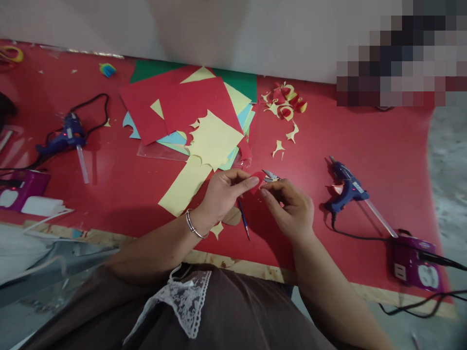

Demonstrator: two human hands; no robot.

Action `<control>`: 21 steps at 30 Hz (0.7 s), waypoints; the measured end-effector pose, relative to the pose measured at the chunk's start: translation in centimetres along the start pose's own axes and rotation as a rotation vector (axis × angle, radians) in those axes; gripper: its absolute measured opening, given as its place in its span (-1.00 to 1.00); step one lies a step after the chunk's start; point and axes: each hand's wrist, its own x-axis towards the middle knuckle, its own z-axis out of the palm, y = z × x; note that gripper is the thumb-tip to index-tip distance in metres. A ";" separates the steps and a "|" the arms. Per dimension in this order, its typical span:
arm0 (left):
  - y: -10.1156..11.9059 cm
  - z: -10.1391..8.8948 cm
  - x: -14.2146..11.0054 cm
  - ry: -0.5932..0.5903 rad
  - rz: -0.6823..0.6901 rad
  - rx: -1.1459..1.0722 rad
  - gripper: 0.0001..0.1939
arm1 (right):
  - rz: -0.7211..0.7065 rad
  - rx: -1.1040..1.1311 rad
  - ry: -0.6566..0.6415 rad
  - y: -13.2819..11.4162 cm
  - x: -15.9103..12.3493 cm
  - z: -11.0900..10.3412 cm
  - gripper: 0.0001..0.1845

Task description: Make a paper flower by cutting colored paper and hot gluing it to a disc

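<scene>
Between its thumb and fingers, my left hand pinches a small piece of red paper. My right hand has its thumb and forefinger closed at the lower right edge of the same piece. Just beyond the right fingertips show the metal blades of scissors; their handles are hidden. Under my left hand a dark blue pen or brush lies beside a brown cardboard piece. A pale yellow sheet with scalloped cut edges and a yellow strip lie just beyond and left of my left hand.
Red, yellow, green and blue sheets are stacked at the back. Cut scraps and curled pieces lie back right. Corded glue guns stand left and right, near purple power boxes.
</scene>
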 end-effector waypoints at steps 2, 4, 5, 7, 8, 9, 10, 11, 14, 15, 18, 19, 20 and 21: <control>-0.1 0.1 0.0 0.017 -0.026 -0.052 -0.59 | -0.152 -0.075 0.045 0.1 -0.1 0.1 -0.92; -0.2 0.2 0.0 0.026 -0.053 -0.105 -0.58 | -0.281 -0.137 0.064 0.2 -0.2 0.3 -0.79; -0.3 0.3 0.0 0.026 -0.067 -0.130 -0.58 | -0.330 -0.169 0.063 0.3 -0.3 0.4 -0.75; -0.4 0.4 -0.1 0.019 -0.094 -0.171 -0.58 | -0.397 -0.231 0.061 0.4 -0.3 0.4 -0.71; -0.5 0.5 -0.1 0.012 -0.111 -0.187 -0.58 | -0.419 -0.252 0.065 0.4 -0.2 0.4 -0.71; -0.5 0.5 -0.1 0.002 -0.130 -0.203 -0.58 | -0.433 -0.263 0.070 0.5 -0.2 0.4 -0.72; -0.5 0.6 -0.1 -0.008 -0.150 -0.221 -0.59 | -0.437 -0.261 0.075 0.5 -0.2 0.4 -0.73; -0.5 0.6 -0.2 -0.016 -0.163 -0.243 -0.59 | -0.432 -0.249 0.076 0.4 -0.2 0.4 -0.74; -0.2 0.6 -0.2 -0.059 -0.182 -0.311 -0.62 | -0.391 -0.168 0.061 0.2 -0.1 0.4 -0.79; -0.1 0.6 -0.2 -0.074 -0.185 -0.326 -0.63 | -0.372 -0.135 0.056 0.1 -0.1 0.4 -0.81; 0.1 0.6 -0.1 -0.092 -0.195 -0.332 -0.65 | -0.309 -0.045 0.069 -0.3 0.0 0.4 -0.85; 0.2 0.6 -0.1 -0.090 -0.198 -0.327 -0.67 | -0.283 -0.019 0.077 -0.3 0.1 0.5 -0.86; 0.2 0.6 -0.1 -0.089 -0.202 -0.321 -0.69 | -0.256 0.003 0.084 -0.4 0.1 0.5 -0.87; 0.2 0.6 -0.1 -0.090 -0.205 -0.314 -0.70 | -0.227 0.021 0.090 -0.4 0.1 0.5 -0.89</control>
